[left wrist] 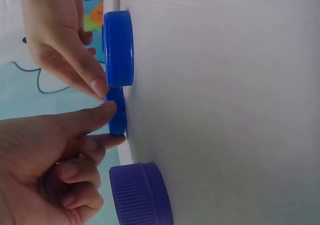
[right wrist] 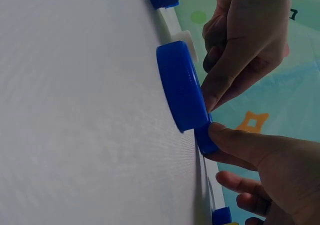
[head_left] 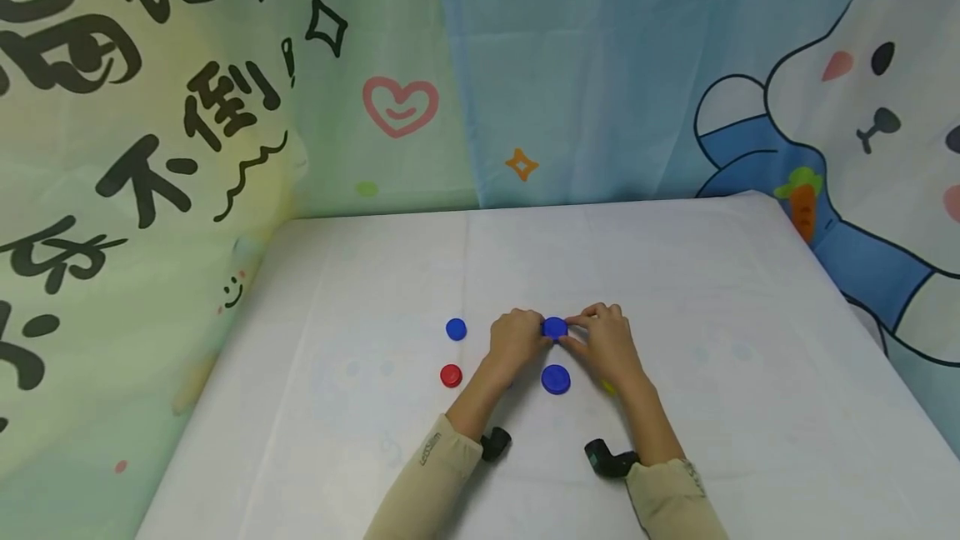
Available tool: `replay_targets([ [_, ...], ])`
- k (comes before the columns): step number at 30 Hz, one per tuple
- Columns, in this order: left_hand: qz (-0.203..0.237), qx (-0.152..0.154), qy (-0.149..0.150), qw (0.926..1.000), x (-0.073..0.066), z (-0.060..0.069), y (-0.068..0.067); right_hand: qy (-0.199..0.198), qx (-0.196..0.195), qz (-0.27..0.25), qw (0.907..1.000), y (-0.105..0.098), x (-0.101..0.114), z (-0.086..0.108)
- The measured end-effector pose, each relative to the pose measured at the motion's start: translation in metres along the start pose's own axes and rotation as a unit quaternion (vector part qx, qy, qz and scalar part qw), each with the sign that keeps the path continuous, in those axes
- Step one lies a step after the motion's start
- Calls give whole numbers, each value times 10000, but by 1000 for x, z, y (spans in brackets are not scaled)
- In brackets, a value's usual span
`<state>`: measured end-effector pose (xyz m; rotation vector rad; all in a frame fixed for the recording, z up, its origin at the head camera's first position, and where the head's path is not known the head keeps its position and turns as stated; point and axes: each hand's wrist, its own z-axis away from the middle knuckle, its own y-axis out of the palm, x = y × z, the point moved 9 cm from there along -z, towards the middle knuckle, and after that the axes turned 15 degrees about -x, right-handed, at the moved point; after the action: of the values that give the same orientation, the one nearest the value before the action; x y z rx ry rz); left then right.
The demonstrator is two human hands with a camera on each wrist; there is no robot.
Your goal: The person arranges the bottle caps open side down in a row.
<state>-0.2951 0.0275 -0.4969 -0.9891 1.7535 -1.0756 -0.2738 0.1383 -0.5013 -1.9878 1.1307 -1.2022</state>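
My left hand (head_left: 517, 338) and right hand (head_left: 604, 344) meet at a blue bottle cap (head_left: 555, 327) on the white table, one on each side. In the left wrist view, the left thumb and a finger pinch this cap (left wrist: 118, 116) by its edge. The right thumb and index finger hold its opposite edge, as the right wrist view shows at the cap (right wrist: 205, 138). A larger blue cap (head_left: 556, 379) lies just nearer, apart from both hands. Under the right wrist, a yellow cap (head_left: 608, 387) is mostly hidden.
To the left lie a small blue cap (head_left: 456, 329) and a red cap (head_left: 451, 375). A purple cap (left wrist: 141, 194) stands close in the left wrist view. The right wrist view has a white cap (right wrist: 186, 41) behind the larger blue one. Printed curtains hang behind the table (head_left: 360, 273).
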Motion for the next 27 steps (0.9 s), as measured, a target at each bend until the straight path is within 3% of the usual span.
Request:
replay_targets([
  [5,-136,-3,-3,9999,0,1,-2,-17,58,115,9999,0,2,-1],
  [10,-197,-9,59,9998,-6,4,-8,198,0,-105,9997,-13,-4,1],
  [18,258,9,108,9996,-35,-2,-19,640,-348,-549,9958,-48,-26,-2],
  [22,421,-60,281,9987,-55,-5,-10,805,-341,-683,9938,-56,-36,-3],
  [27,-68,73,258,9996,-70,-8,8,963,67,-534,9939,-54,-47,2],
])
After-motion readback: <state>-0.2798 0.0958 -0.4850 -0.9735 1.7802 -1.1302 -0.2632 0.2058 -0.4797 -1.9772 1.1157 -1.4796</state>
